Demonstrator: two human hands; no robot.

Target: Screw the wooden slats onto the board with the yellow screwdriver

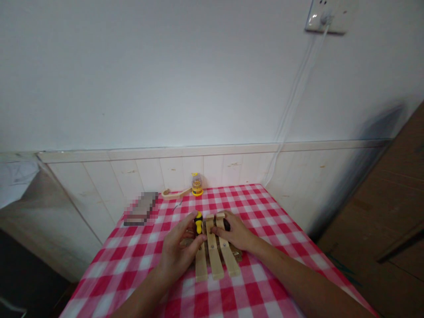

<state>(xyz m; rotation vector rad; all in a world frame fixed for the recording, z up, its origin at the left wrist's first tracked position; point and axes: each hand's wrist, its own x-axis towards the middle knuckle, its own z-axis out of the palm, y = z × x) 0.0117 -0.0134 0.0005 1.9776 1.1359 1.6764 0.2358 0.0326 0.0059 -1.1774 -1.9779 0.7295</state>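
Note:
Three pale wooden strips (216, 264) lie side by side in front of me, fanning slightly toward the near side, with small screws showing on them. Beneath them is a brownish piece, mostly covered. My left hand (180, 243) is closed at the left strip, thumb and forefinger around a short yellow-and-black screwdriver (198, 223); its tip is hidden. From the right, my right hand (236, 232) grips the right strip near its far end, with its thumb reaching toward the middle strip. A small dark round part (226, 225) shows beside its fingers.
A red-and-white checked cloth (261, 274) covers the table. Toward the wall stand a yellow-based clear container (197, 185) and a curved wooden hook piece (172, 194). A blurred-out flat object (142, 210) lies at the left edge. A brown panel (380, 238) stands right.

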